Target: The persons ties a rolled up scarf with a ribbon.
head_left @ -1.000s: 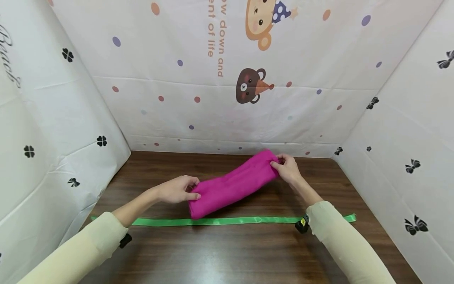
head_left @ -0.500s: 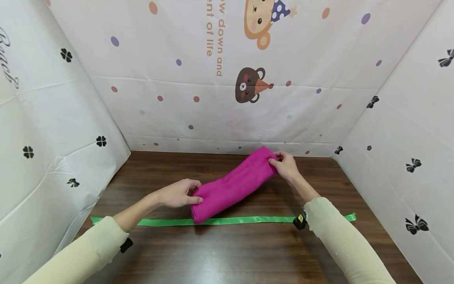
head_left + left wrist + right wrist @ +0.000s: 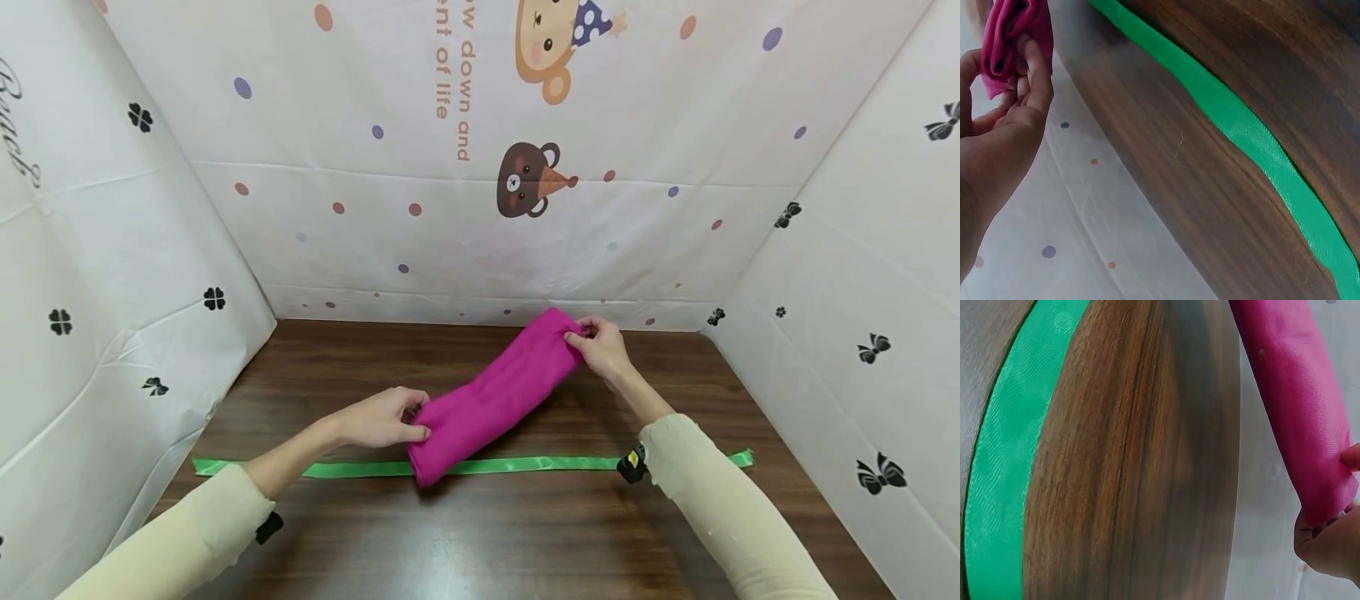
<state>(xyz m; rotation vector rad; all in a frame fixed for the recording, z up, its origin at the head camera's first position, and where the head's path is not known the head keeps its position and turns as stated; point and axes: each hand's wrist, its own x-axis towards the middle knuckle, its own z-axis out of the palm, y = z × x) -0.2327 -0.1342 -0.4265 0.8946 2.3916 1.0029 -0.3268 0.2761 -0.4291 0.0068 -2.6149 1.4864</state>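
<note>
Sleeves (image 3: 716, 500) in a pale cream shade reach in from both lower corners, and a small black device (image 3: 632, 465) with a yellow mark sits under the right cuff. Below them spreads a dark brown wood-grain table (image 3: 442, 550). A glossy green ribbon (image 3: 540, 464) lies across it from side to side, partly hidden by the left forearm.

Beyond the ribbon is the left hand (image 3: 380, 417), its thumb on the near face of a magenta cloth (image 3: 495, 392) and its other fingers bent behind, gripping the left end. The cloth is folded into a long thick strip, and the left wrist view shows the layers stacked at that end. It slants up and away to the right, its lower end overlapping the ribbon in the head view; whether they touch, I cannot tell. Farther back, the right hand (image 3: 603, 346) pinches the other end, thumb in front and fingers behind, nearly closed on the fabric.

Behind the table hangs a white sheet (image 3: 637, 267) with coloured dots and cartoon bears.
</note>
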